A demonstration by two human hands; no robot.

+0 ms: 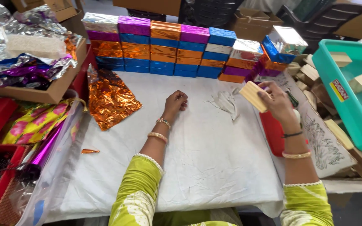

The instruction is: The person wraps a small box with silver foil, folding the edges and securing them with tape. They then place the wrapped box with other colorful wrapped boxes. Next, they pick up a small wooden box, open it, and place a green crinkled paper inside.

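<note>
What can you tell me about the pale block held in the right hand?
The pale block is a plain, unwrapped rectangular bar, cream to tan, with faint ridges along its broad face; it looks like soap or light wood, which one I cannot tell. It is tilted, raised above the white-covered table, and touches nothing else. The right hand grips it at its right end, with the fingers wrapped over the top edge. It sits just in front of the stacked foil-wrapped boxes.

I'm working in a small packing workshop: foil-wrapped blocks [177, 50] are stacking up along my cloth-covered bench [206, 159], foil sheets [21, 50] filling cardboard boxes, bare blocks waiting in a teal crate [352, 104]
</note>
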